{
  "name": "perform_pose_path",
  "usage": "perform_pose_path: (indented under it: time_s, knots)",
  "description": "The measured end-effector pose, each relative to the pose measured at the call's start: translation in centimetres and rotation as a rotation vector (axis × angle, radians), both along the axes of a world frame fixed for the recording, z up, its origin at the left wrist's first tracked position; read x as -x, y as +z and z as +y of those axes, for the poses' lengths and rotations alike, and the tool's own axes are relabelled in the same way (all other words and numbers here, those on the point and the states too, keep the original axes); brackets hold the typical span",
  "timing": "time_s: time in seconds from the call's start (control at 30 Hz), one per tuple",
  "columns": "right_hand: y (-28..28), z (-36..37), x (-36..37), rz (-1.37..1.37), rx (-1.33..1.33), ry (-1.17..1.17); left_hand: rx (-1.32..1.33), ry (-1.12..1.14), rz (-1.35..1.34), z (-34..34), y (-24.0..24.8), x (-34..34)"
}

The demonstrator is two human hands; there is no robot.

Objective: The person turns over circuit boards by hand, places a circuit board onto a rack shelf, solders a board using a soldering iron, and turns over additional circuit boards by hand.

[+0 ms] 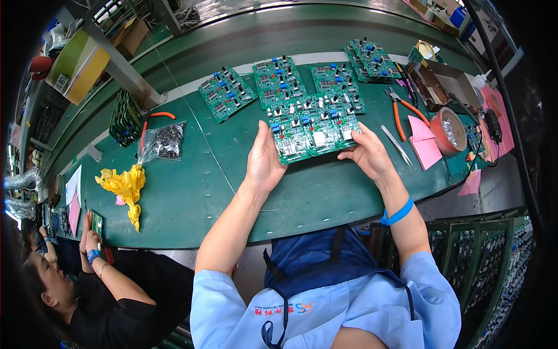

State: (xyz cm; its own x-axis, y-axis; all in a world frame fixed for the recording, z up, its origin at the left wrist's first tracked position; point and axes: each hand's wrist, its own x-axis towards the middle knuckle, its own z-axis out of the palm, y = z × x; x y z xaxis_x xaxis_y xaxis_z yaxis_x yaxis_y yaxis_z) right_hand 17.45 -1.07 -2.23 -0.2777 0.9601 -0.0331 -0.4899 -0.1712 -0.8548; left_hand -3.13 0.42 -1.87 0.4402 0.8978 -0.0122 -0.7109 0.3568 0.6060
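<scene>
A green circuit board panel (311,131) with small displays, blue parts and black knob shafts is held between my two hands, tilted above the bench. My left hand (264,158) grips its left edge, palm against the side. At the lower right corner my right hand (367,150) pinches the panel, thumb on top and fingers partly hidden beneath. Just beyond lie more board panels: one at the left (226,94), one in the middle (280,80), one partly covered by the held panel (337,81), and a stack at the far right (372,60).
On the green bench (221,203) lie a bag of black parts (164,141), a crumpled yellow bag (125,186), orange-handled pliers (399,116), tweezers (396,145) and a round tub (447,131). Upright boards (124,119) stand left. A co-worker (116,291) sits at the lower left.
</scene>
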Motion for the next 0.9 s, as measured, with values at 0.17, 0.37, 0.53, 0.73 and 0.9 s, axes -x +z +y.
perform_pose_path:
  time_s: [0.17, 0.37, 0.53, 0.73, 0.9]
  knots:
    - [-0.1, 0.2, 0.0, 0.049, 0.020, 0.013, 0.011, -0.009, -0.028, -0.1, 0.5, 0.1]
    - [-0.5, 0.3, -0.3, 0.105, 0.035, 0.006, -0.040, -0.088, -0.074, -0.3, 0.7, 0.2]
    - [-0.5, 0.0, -0.2, 0.101, -0.007, -0.029, -0.024, -0.071, -0.079, -0.4, 0.7, 0.3]
    - [0.6, -0.5, 0.3, -0.077, -0.166, -0.145, -0.125, -0.051, 0.084, -0.1, 1.5, 0.9]
    - [0.7, -0.5, 0.2, -0.060, -0.172, -0.161, -0.168, -0.083, 0.167, -0.1, 1.7, 1.3]
